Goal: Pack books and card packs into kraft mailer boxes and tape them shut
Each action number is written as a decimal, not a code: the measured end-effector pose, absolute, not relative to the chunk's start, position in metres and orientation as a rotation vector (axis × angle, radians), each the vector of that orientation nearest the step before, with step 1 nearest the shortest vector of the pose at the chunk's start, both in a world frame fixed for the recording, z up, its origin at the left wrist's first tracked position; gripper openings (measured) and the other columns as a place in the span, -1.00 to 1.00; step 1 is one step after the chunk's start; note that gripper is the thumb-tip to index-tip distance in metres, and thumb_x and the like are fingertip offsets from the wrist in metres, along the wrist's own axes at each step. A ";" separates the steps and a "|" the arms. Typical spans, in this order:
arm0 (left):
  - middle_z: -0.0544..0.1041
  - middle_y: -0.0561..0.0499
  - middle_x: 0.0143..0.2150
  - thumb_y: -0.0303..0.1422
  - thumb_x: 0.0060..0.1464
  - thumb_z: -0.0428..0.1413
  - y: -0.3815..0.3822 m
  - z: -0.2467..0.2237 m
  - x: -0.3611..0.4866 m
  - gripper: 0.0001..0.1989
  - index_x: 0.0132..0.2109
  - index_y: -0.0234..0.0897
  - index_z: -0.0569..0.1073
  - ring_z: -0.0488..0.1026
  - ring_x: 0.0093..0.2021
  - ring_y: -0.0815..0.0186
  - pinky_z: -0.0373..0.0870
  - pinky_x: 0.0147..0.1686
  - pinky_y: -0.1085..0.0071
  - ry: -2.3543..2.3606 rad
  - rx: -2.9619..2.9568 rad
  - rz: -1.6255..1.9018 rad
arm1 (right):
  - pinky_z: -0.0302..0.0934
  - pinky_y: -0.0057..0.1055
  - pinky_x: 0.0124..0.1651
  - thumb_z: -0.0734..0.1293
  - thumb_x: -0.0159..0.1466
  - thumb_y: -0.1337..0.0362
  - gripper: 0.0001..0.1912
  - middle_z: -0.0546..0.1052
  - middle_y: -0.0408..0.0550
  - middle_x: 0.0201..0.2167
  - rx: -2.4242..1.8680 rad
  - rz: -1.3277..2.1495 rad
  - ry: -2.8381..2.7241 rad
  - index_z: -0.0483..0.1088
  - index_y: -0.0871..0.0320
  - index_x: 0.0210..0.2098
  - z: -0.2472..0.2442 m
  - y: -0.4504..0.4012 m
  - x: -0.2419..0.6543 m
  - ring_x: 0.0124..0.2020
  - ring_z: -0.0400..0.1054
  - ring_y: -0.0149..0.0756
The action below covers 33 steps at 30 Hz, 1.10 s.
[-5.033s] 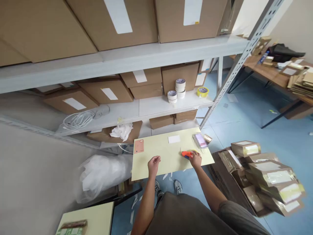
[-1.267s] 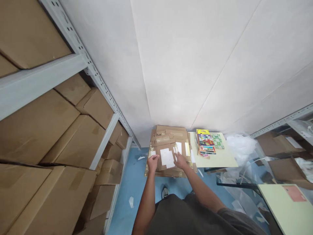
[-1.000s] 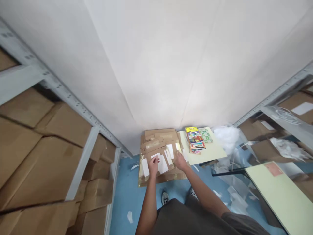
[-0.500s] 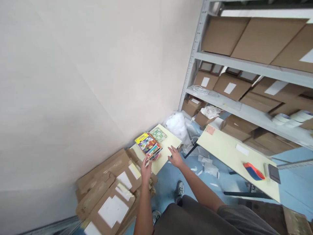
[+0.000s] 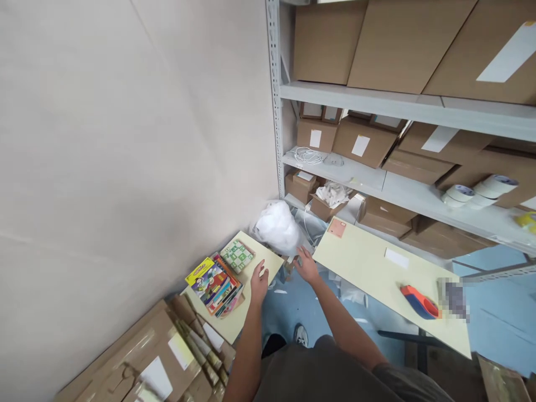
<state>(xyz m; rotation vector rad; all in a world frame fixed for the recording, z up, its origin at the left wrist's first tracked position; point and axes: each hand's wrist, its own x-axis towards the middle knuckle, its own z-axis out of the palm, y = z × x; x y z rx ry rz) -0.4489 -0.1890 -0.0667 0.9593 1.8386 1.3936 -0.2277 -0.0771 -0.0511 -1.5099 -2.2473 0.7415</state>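
My left hand (image 5: 259, 281) hovers over the right edge of the small cream table (image 5: 234, 329), fingers apart and nothing in them. On that table lies a stack of colourful books (image 5: 213, 286), a yellow and purple cover on top. Beside the stack is a green-and-white checked pack (image 5: 238, 255), the item nearest my left hand. My right hand (image 5: 306, 264) is over the gap between the two tables, its fingers spread and holding nothing. Just beyond it sits a white plastic bag (image 5: 277, 226).
A longer cream table (image 5: 360, 251) at right carries a red and blue tool (image 5: 420, 302), a white paper (image 5: 396, 258) and a pink card (image 5: 336, 227). Grey shelving (image 5: 402, 106) holds cardboard boxes and tape rolls (image 5: 460, 193). Flattened cartons (image 5: 125, 363) lie lower left. Scraps litter the blue floor.
The view has turned right, so the tables and shelves sit further left. My left hand has moved from the near edge of the book stack to the table's right side. Both hands stay empty.
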 end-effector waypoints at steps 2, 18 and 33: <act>0.49 -0.25 0.34 -0.09 0.27 0.15 -0.173 -0.069 -0.451 -0.49 0.28 -0.18 0.49 0.53 0.22 0.07 0.56 0.09 0.19 1.853 0.961 1.356 | 0.12 -0.04 0.47 0.29 0.41 0.18 -0.32 0.20 0.09 0.52 -1.528 0.757 -2.239 0.20 0.07 0.49 -0.055 -0.062 -0.226 0.51 0.09 0.08; 0.53 -0.19 0.28 -0.17 0.19 0.21 0.044 -0.161 -0.555 -0.53 0.21 -0.17 0.53 0.58 0.10 0.11 0.50 0.17 0.16 1.891 0.859 1.259 | 0.06 -0.02 0.51 0.31 0.36 0.21 -0.25 0.15 0.10 0.54 -1.576 0.873 -2.369 0.14 0.08 0.51 -0.124 0.107 -0.327 0.53 0.05 0.02; 0.47 -0.31 0.34 -0.50 -0.02 0.23 0.222 -0.264 -0.627 -0.67 -0.06 -0.31 0.67 0.44 0.30 -0.09 0.23 0.39 0.02 1.944 0.980 0.821 | 0.07 0.01 0.50 0.32 0.36 0.22 -0.25 0.10 0.12 0.56 -1.657 0.967 -2.485 0.15 0.09 0.51 -0.211 0.179 -0.389 0.53 0.04 0.05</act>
